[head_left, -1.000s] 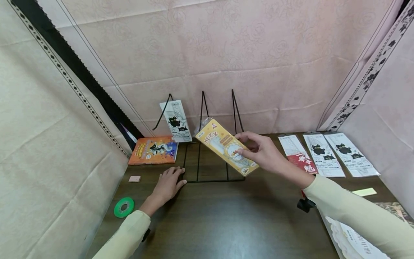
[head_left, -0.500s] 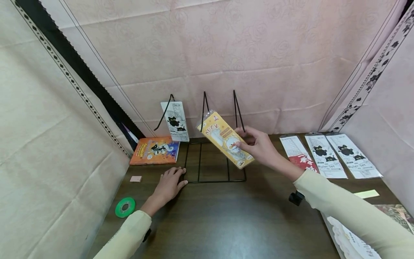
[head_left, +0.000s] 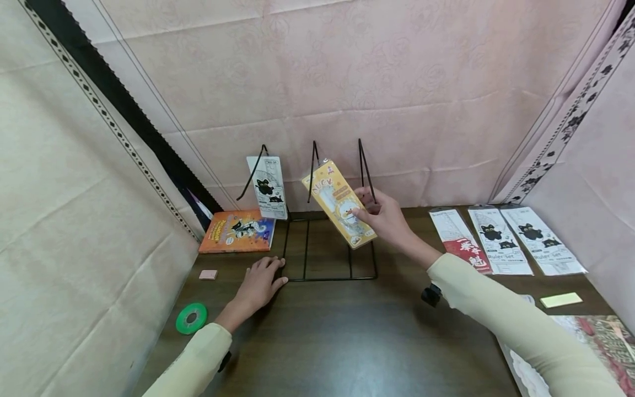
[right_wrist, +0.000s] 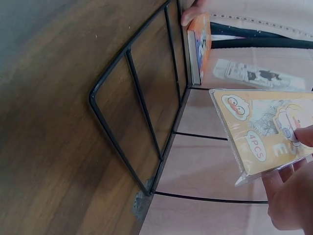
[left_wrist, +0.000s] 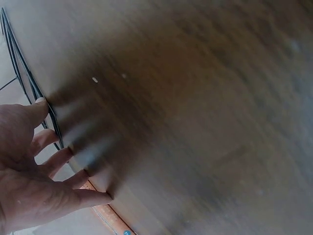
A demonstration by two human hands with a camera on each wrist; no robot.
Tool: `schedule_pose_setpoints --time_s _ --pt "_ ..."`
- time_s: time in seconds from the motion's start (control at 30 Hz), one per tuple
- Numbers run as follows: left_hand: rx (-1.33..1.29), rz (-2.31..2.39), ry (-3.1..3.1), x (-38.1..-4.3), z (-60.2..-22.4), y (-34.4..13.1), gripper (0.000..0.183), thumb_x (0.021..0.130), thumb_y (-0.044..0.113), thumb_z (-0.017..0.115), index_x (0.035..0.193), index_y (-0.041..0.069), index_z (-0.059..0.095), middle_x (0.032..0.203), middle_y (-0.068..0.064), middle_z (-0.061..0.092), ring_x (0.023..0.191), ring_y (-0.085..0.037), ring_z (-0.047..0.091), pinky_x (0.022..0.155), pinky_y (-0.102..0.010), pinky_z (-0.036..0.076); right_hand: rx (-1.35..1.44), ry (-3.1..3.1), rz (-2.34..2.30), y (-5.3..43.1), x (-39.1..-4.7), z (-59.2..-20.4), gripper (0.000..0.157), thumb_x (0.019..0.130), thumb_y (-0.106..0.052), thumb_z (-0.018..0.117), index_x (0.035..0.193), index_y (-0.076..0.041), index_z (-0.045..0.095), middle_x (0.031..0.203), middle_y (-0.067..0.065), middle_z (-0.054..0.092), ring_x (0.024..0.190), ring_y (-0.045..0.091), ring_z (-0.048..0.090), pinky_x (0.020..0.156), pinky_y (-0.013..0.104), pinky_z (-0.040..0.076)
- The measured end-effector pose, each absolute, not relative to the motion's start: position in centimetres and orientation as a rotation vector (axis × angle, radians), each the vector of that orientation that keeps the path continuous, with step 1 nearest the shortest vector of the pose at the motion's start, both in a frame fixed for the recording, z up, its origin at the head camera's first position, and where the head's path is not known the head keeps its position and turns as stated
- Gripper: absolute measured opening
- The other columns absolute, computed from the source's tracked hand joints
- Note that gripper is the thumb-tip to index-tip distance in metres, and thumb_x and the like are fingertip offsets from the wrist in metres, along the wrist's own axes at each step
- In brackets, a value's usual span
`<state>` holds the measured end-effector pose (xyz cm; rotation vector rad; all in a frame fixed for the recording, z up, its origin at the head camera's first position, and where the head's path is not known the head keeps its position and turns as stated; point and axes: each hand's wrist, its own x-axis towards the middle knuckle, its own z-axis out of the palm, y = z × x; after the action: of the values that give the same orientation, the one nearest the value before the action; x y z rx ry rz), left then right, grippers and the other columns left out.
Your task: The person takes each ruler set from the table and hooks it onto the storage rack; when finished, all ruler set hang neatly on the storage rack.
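My right hand [head_left: 379, 212] pinches a yellow duck ruler-set pack [head_left: 342, 204], thumb on its front and fingers behind. The pack is tilted, and its upper left corner lies behind the front wire of the middle hook of a black wire display rack [head_left: 329, 279]. I cannot tell whether its hanging hole is on the hook. In the right wrist view the pack [right_wrist: 264, 129] shows in a clear sleeve. My left hand [head_left: 258, 282] rests at the rack's left front base corner, fingers spread, fingertips on the wire and table. A white black-cat ruler set [head_left: 268, 187] hangs on the left hook.
An orange book [head_left: 237, 231] lies behind my left hand. Nearer are a pink eraser [head_left: 208, 274] and a green tape roll [head_left: 191, 318]. At right lie a red-and-white pack [head_left: 461, 242], two white ruler sets [head_left: 498, 240] and a pale yellow strip [head_left: 560, 300].
My right hand has moved left and up with the yellow pack, whose top has come behind the middle hook's wire and which stands steeper. My left hand has stayed at the base.
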<state>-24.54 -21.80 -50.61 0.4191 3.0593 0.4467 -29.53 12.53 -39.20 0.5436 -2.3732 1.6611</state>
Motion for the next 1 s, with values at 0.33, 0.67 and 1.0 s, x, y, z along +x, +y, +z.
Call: schedule_pose_setpoints --time_s 0.33,0.67,1.0 --pt "0.422 0.442 3.053 -24.9 -50.6 -21.7 0.047 0.096 0.039 0.056 0.139 0.022 0.05 0.146 -0.008 0.044 0.139 -0.037 0.036 0.105 -0.072 0.027 0.472 -2.349 1.603 12.0 -32.6 -41.2 0.028 0.086 -0.016 0.073 0.11 -0.023 0.06 0.095 0.001 0.067 0.074 0.019 0.064 0.064 0.029 0.053" --pt "0.418 0.432 3.057 -24.6 -50.9 -21.9 0.049 0.096 0.039 0.058 0.14 0.02 0.049 0.147 -0.01 0.044 0.137 -0.038 0.038 0.105 -0.071 0.028 0.46 -2.361 1.517 10.4 -34.4 -42.1 0.027 0.088 -0.024 0.07 0.112 -0.023 0.058 0.096 0.0 0.065 0.083 0.016 0.061 0.074 0.034 0.052" --pt "0.439 0.446 3.064 -24.5 -50.9 -22.0 0.049 0.095 0.038 0.058 0.14 0.019 0.05 0.147 -0.01 0.045 0.136 -0.038 0.039 0.105 -0.07 0.028 0.379 -2.368 1.503 9.1 -35.9 -42.3 0.025 0.09 -0.026 0.069 0.112 -0.022 0.059 0.099 0.0 0.064 0.087 0.016 0.062 0.077 0.033 0.053"
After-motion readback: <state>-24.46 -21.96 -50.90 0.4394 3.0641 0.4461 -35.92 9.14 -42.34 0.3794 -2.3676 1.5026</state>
